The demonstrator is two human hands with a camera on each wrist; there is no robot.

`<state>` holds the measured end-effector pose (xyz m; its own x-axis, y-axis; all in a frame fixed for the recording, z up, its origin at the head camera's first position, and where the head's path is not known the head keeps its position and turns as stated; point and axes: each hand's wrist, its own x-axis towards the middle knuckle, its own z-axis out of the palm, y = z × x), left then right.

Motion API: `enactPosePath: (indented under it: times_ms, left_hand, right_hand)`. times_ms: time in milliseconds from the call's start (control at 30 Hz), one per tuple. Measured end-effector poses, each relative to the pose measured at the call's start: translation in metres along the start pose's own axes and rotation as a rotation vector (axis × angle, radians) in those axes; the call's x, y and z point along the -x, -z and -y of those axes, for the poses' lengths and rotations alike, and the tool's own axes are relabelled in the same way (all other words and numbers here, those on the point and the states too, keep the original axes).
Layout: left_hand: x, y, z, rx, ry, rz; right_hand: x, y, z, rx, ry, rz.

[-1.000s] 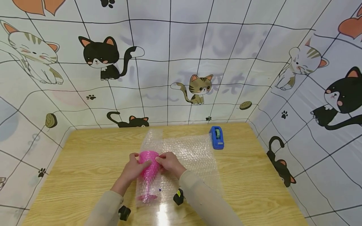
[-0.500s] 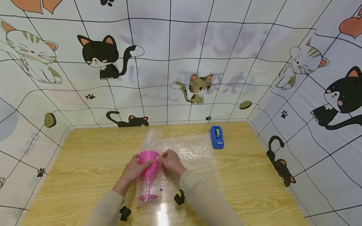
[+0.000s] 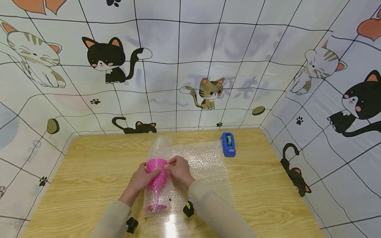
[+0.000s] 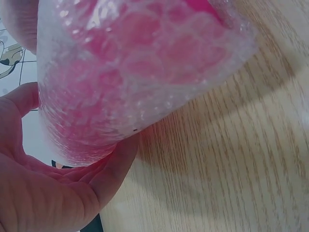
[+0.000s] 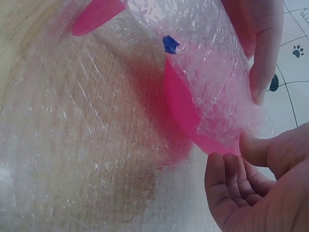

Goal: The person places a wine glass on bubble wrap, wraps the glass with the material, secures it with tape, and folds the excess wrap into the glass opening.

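A pink goblet lies on its side on the table, its mouth away from me and its round foot towards me. Clear bubble wrap lies under it and is folded over it. My left hand holds the wrapped bowl from the left, fingers curled round it in the left wrist view. At the mouth's right side, my right hand pinches the wrap's edge by the rim between thumb and fingers. Part of the bowl shows bare below that edge in the right wrist view.
A blue tape dispenser stands at the back right of the wooden table, beside the wrap's far corner. A small blue bit sits on the wrap. A cat-print cloth hangs behind and at both sides.
My right hand has shifted very slightly up, away from me, at the goblet's rim. My left hand, the goblet and the wrap have hardly moved.
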<state>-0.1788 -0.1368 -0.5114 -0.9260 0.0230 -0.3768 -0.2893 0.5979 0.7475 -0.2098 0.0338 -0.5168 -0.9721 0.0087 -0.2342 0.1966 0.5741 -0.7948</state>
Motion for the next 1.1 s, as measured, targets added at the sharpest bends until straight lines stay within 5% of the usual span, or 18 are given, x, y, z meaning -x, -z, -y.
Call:
enactPosePath:
  times_ms: [400, 700, 1100]
  left_hand:
    - [0.000, -0.001, -0.002, -0.022, -0.004, -0.015]
    - [0.000, -0.003, -0.003, -0.061, -0.015, -0.028]
    - [0.003, -0.004, -0.004, -0.090, -0.031, -0.022]
  right_hand:
    - [0.005, 0.002, 0.006, 0.111, 0.101, -0.058]
    - [0.007, 0.004, 0.010, 0.227, 0.213, 0.056]
    - [0.008, 0.007, 0.008, 0.210, 0.155, 0.055]
